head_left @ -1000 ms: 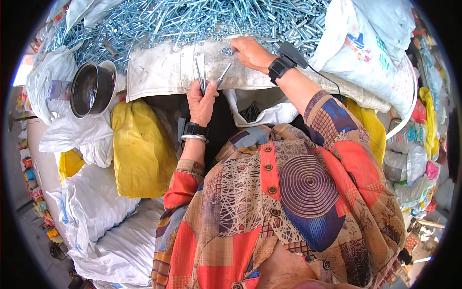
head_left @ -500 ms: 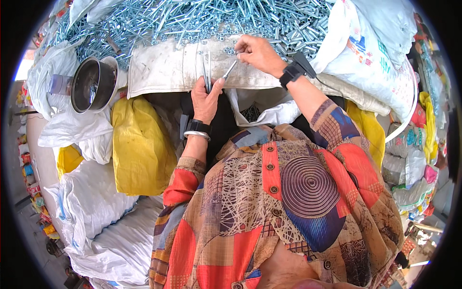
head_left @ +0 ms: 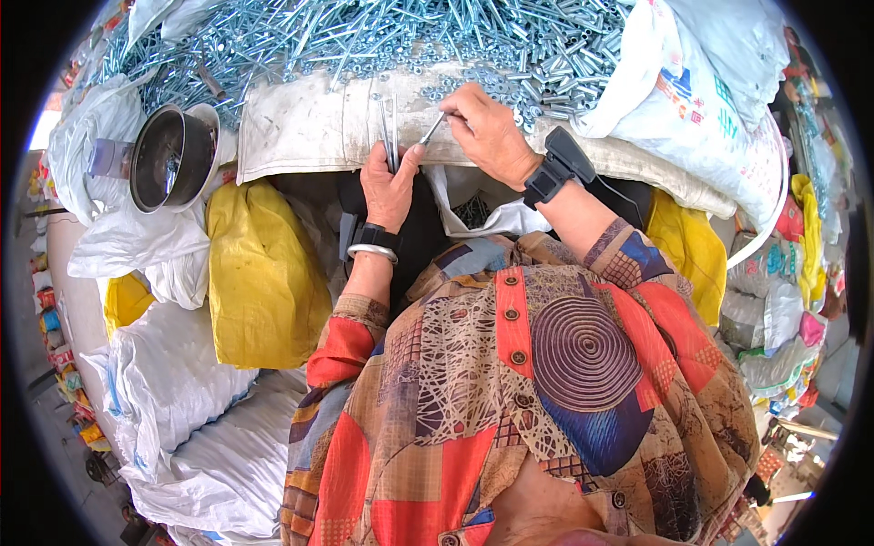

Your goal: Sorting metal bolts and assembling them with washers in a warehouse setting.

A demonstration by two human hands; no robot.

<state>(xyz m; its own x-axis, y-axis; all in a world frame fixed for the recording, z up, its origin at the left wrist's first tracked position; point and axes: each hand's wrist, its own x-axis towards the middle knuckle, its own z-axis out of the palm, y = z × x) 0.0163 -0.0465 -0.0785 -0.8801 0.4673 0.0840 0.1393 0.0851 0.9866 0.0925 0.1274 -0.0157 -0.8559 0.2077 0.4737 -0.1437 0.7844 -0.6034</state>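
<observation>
Your heap of shiny silver bolts (head_left: 364,36) fills the twelve o'clock edge on a dirty white cloth (head_left: 300,127). A yellow sack (head_left: 264,273) lies at nine o'clock, a metal pot (head_left: 168,159) holding a few bolts at ten. Your left hand (head_left: 390,187) clenches several long bolts (head_left: 389,136); your right hand (head_left: 492,132) pinches one bolt (head_left: 431,129).

Bolts (head_left: 364,36) heaped behind sacking (head_left: 300,127) — bowl (head_left: 168,159) left, seemingly.
</observation>
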